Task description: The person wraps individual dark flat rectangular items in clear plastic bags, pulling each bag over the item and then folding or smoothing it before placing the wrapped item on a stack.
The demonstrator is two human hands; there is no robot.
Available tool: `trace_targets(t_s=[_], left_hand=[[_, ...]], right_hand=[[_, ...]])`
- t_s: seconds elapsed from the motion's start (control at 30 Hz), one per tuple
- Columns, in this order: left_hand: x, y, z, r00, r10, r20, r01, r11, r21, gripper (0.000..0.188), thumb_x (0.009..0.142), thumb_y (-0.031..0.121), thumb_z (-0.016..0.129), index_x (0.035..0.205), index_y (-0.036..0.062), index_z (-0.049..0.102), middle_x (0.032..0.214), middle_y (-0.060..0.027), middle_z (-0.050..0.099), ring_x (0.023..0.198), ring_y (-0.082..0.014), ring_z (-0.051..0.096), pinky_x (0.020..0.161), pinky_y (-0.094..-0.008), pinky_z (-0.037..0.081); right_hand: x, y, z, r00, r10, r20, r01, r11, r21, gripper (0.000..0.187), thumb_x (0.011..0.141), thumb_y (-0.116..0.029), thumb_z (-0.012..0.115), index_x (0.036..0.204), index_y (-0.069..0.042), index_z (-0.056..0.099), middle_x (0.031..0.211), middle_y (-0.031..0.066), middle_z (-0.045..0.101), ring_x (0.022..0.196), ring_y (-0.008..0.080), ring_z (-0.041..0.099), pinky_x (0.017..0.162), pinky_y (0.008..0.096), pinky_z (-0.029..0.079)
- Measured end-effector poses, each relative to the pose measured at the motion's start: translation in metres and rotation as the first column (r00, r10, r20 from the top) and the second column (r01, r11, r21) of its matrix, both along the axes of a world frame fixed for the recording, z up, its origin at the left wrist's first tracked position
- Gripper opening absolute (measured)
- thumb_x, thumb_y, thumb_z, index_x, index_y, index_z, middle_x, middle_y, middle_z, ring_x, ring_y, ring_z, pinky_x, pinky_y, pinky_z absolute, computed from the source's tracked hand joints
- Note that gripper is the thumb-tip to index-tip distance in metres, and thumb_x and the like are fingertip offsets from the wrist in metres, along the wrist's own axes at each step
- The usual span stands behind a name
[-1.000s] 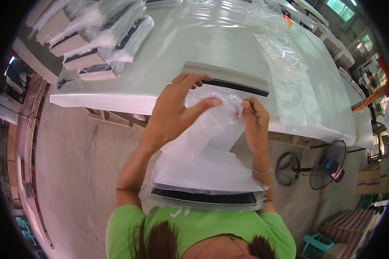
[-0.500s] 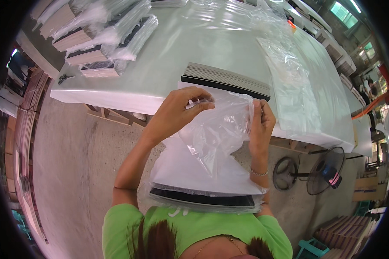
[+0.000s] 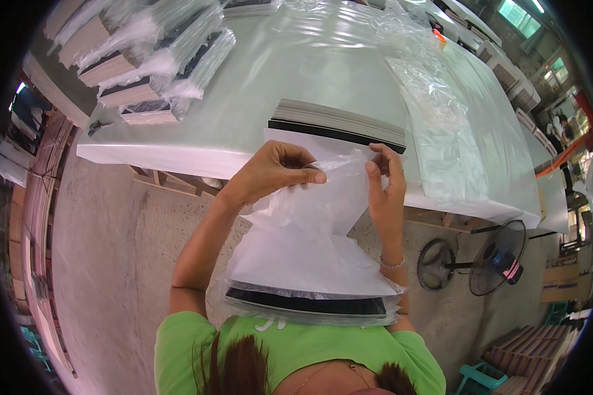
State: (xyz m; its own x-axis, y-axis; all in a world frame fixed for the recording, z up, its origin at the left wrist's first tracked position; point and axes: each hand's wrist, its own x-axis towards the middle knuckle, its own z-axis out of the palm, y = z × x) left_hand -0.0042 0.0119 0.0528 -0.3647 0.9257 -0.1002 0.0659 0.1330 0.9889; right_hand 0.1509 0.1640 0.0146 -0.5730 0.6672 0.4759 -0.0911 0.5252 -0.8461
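A clear plastic bag (image 3: 290, 220) lies around a white-topped stack of sheets with a black edge (image 3: 310, 303), whose near end rests against my green shirt. My left hand (image 3: 270, 172) pinches the bag's far, open end between thumb and fingertips. Just right of that bunched end is my right hand (image 3: 390, 194), its thumb and fingers raised and apart, with no plastic visible between them. Beyond both hands, a second stack of grey-edged boards (image 3: 339, 122) with a black layer lies on the table, a white sheet sticking out from its near side.
Several plastic-wrapped board stacks (image 3: 158, 72) are piled on the table's left, beside dark scissors (image 3: 97, 127). Flat clear bags (image 3: 441, 138) cover part of the right side of the white-covered table (image 3: 296, 59). A fan (image 3: 497, 260) stands at the lower right, near a teal stool (image 3: 480, 378).
My right hand has moved slightly left, and its fingers have come off the bag's edge and spread. My left hand still pinches the plastic, which has sunk flatter.
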Motion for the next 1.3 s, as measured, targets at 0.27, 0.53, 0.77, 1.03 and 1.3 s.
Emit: trace_targets(t_s=[0.27,0.53,0.77,1.03,1.3], left_hand=[[0.016,0.004,-0.005,0.969,-0.095,0.228,0.074,0.993,0.096,0.027,0.079,0.030,0.069,0.080,0.0035,0.064,0.069,-0.0024,0.061,0.061,-0.0063,0.056,0.051,-0.0183,0.040],[0.027,0.009,-0.005,0.906,-0.063,0.420,0.021,0.994,0.104,0.017,0.077,0.017,0.071,0.082,0.0037,0.061,0.070,-0.0009,0.059,0.061,-0.0066,0.056,0.051,-0.0192,0.042],[0.027,0.009,-0.007,0.947,-0.131,0.294,0.091,0.985,0.146,0.021,0.075,0.022,0.073,0.079,0.0049,0.062,0.069,-0.0015,0.059,0.060,-0.0069,0.056,0.053,-0.0188,0.044],[0.024,0.009,-0.021,0.861,-0.190,0.472,0.105,0.974,0.201,0.025,0.079,0.028,0.069,0.084,0.0052,0.060,0.076,0.0007,0.058,0.066,-0.0058,0.054,0.054,-0.0191,0.044],[0.017,0.006,-0.031,0.811,-0.048,0.584,-0.029,0.992,0.122,0.029,0.084,0.033,0.063,0.095,0.0057,0.058,0.079,0.0009,0.056,0.069,-0.0054,0.054,0.060,-0.0182,0.046]], right_hand=[[0.014,-0.011,0.026,0.984,0.175,0.034,-0.173,0.899,0.402,0.036,0.073,-0.014,0.069,0.106,-0.007,0.057,0.100,0.0113,0.050,0.092,0.0264,0.048,0.083,0.0363,0.039],[0.014,-0.017,0.026,0.978,0.207,0.027,-0.198,0.876,0.441,0.041,0.064,-0.006,0.072,0.103,-0.012,0.060,0.097,0.0072,0.050,0.091,0.0243,0.047,0.080,0.0364,0.038],[0.012,-0.016,0.029,0.971,0.238,0.006,-0.206,0.828,0.521,0.032,0.060,0.002,0.070,0.090,-0.010,0.064,0.095,0.0053,0.054,0.090,0.0246,0.048,0.079,0.0358,0.038],[0.009,-0.014,0.017,0.965,0.222,-0.137,-0.178,0.945,0.275,0.025,0.061,0.010,0.067,0.078,-0.007,0.062,0.094,0.0063,0.057,0.086,0.0230,0.052,0.074,0.0320,0.042],[0.018,-0.005,0.012,0.812,0.486,-0.323,-0.422,0.872,0.249,0.009,0.079,0.005,0.057,0.082,-0.002,0.052,0.085,0.0071,0.058,0.076,0.0164,0.054,0.070,0.0302,0.045]])
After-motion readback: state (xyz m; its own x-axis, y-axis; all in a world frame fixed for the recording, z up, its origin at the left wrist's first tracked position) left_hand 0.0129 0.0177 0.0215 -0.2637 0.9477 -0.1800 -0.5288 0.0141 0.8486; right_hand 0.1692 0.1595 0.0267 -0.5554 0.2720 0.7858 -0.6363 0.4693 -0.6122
